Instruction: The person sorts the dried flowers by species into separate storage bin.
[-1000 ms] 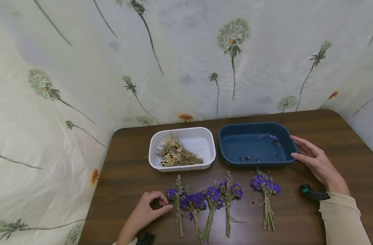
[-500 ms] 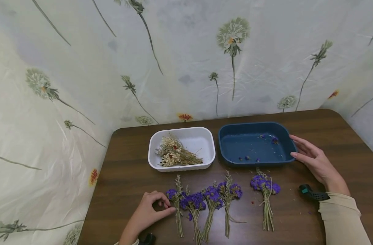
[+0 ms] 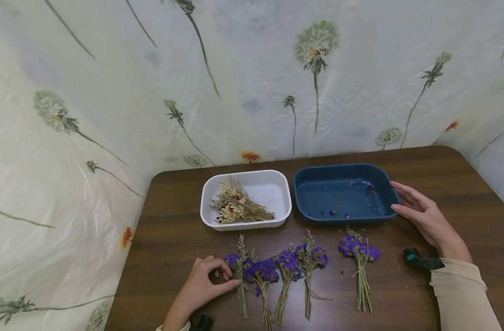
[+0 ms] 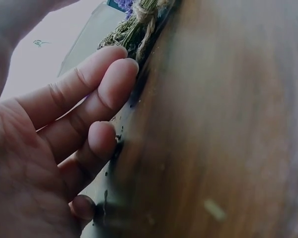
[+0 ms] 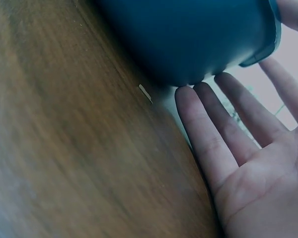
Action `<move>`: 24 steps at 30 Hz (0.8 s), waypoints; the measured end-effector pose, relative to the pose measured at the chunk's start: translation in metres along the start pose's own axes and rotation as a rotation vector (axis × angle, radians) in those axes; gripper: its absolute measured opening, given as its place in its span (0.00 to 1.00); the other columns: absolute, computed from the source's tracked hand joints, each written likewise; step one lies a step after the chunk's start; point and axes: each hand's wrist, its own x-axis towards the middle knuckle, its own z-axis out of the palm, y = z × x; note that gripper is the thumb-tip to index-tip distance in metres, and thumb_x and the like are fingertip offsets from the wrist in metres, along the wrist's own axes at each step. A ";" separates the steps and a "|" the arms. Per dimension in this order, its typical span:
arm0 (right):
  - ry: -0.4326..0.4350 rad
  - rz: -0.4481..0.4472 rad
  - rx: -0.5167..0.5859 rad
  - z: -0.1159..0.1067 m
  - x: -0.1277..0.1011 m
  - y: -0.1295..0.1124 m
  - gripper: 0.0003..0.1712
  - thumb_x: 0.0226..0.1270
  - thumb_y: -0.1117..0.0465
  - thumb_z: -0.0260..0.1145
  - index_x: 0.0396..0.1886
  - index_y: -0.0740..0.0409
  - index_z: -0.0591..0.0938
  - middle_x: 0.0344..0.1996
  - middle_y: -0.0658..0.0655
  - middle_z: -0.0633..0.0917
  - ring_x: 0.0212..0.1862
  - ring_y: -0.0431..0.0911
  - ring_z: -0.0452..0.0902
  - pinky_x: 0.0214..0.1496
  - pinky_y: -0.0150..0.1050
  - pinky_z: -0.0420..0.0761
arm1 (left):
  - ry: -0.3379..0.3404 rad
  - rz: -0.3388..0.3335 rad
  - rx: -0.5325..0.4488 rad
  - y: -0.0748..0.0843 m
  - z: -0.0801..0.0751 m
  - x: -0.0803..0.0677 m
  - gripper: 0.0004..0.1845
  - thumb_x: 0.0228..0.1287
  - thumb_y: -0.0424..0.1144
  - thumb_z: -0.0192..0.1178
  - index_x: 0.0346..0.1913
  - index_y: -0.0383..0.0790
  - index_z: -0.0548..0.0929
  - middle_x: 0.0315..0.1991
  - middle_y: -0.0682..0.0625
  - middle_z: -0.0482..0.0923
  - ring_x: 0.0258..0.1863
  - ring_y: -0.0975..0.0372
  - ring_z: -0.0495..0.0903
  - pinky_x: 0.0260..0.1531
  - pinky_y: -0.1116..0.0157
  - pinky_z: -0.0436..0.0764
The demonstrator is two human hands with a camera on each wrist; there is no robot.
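Observation:
Several small purple dried-flower bundles lie in a row on the brown table [image 3: 173, 239]. My left hand [image 3: 231, 279] rests at the leftmost bundle [image 3: 240, 276], fingers loosely curled, thumb tip against its stem. In the left wrist view the fingertips [image 4: 114, 74] touch the twine-tied stems [image 4: 134, 29]. My right hand [image 3: 400, 202] lies flat with straight fingers against the right end of the blue tray [image 3: 342, 168]. The right wrist view shows the same open palm [image 5: 238, 129] beside the tray wall [image 5: 188, 34]. One bundle [image 3: 359, 250] lies apart, below the blue tray.
A white tray [image 3: 276, 177] holds cream dried flowers [image 3: 235, 207]. The blue tray holds only a few purple crumbs. A black clip with a teal end [image 3: 421, 261] lies near my right wrist. A flower-print sheet hangs behind and to the left.
My left hand has crept a little right, and its thumb now reaches the leftmost bundle's stem. The right hand stays at the blue tray.

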 end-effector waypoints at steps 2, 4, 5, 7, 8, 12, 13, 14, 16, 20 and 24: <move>0.005 0.009 -0.005 0.000 0.001 -0.001 0.37 0.77 0.76 0.54 0.82 0.59 0.58 0.76 0.39 0.67 0.69 0.20 0.66 0.57 0.19 0.77 | 0.004 -0.007 0.002 0.002 0.000 0.000 0.12 0.55 0.57 0.77 0.29 0.61 0.84 0.25 0.65 0.79 0.27 0.69 0.70 0.47 0.64 0.57; 0.011 0.013 -0.012 0.000 0.002 -0.001 0.37 0.78 0.75 0.54 0.82 0.58 0.59 0.76 0.39 0.67 0.69 0.20 0.66 0.57 0.19 0.77 | 0.007 -0.020 0.008 0.003 0.000 0.001 0.12 0.54 0.58 0.78 0.29 0.61 0.84 0.25 0.65 0.79 0.27 0.69 0.70 0.46 0.64 0.57; 0.013 0.013 -0.011 0.000 0.002 -0.001 0.37 0.78 0.75 0.54 0.82 0.59 0.59 0.75 0.39 0.68 0.69 0.20 0.66 0.57 0.19 0.78 | 0.007 -0.031 0.008 0.003 0.001 0.001 0.13 0.53 0.58 0.78 0.28 0.62 0.84 0.25 0.65 0.79 0.27 0.69 0.70 0.47 0.64 0.58; 0.016 0.010 -0.015 0.000 0.001 -0.001 0.37 0.77 0.75 0.54 0.82 0.59 0.59 0.75 0.38 0.68 0.68 0.20 0.67 0.56 0.19 0.78 | 0.004 -0.048 0.017 0.004 0.002 0.001 0.13 0.51 0.58 0.79 0.28 0.63 0.83 0.25 0.66 0.79 0.27 0.70 0.70 0.47 0.64 0.58; 0.018 0.005 -0.018 0.000 0.000 -0.001 0.37 0.77 0.76 0.55 0.82 0.59 0.59 0.74 0.38 0.69 0.68 0.20 0.67 0.57 0.19 0.77 | 0.003 -0.054 0.022 0.004 0.002 0.001 0.13 0.51 0.58 0.79 0.28 0.63 0.83 0.25 0.66 0.79 0.27 0.70 0.70 0.47 0.64 0.58; 0.016 -0.006 -0.029 0.001 -0.002 0.001 0.40 0.74 0.79 0.57 0.82 0.60 0.59 0.72 0.38 0.70 0.66 0.22 0.71 0.56 0.19 0.78 | 0.000 -0.076 0.027 0.005 0.003 0.001 0.14 0.50 0.59 0.79 0.28 0.63 0.83 0.25 0.66 0.79 0.27 0.69 0.69 0.46 0.64 0.58; 0.014 -0.008 -0.037 0.001 -0.002 0.001 0.41 0.73 0.79 0.58 0.82 0.60 0.58 0.72 0.38 0.70 0.66 0.23 0.72 0.55 0.20 0.79 | 0.001 -0.078 0.028 0.005 0.003 0.002 0.14 0.51 0.59 0.79 0.28 0.62 0.83 0.25 0.66 0.79 0.27 0.69 0.68 0.46 0.64 0.57; 0.013 -0.009 -0.044 0.001 -0.002 0.002 0.43 0.72 0.80 0.58 0.82 0.59 0.58 0.71 0.38 0.70 0.65 0.24 0.72 0.55 0.20 0.79 | 0.000 -0.082 0.026 0.005 0.003 0.002 0.14 0.51 0.59 0.79 0.28 0.62 0.83 0.25 0.65 0.79 0.27 0.69 0.68 0.46 0.64 0.57; 0.008 -0.006 -0.057 0.001 -0.002 0.002 0.44 0.70 0.81 0.59 0.83 0.59 0.58 0.71 0.38 0.69 0.65 0.25 0.73 0.54 0.21 0.80 | -0.002 -0.090 0.023 0.005 0.003 0.002 0.15 0.51 0.60 0.78 0.28 0.61 0.83 0.24 0.65 0.78 0.27 0.69 0.67 0.46 0.64 0.56; 0.004 0.001 -0.079 0.002 -0.001 0.002 0.45 0.70 0.80 0.60 0.83 0.57 0.57 0.70 0.38 0.69 0.64 0.24 0.73 0.53 0.21 0.80 | -0.004 -0.093 0.022 0.005 0.002 0.002 0.15 0.51 0.60 0.78 0.28 0.61 0.83 0.24 0.65 0.78 0.27 0.69 0.68 0.45 0.64 0.56; 0.009 0.004 -0.099 0.002 -0.001 0.001 0.44 0.71 0.80 0.60 0.83 0.57 0.58 0.70 0.37 0.70 0.64 0.24 0.73 0.53 0.20 0.80 | 0.008 -0.099 0.031 0.006 0.003 0.002 0.14 0.51 0.60 0.78 0.27 0.62 0.83 0.24 0.66 0.78 0.27 0.70 0.67 0.45 0.64 0.56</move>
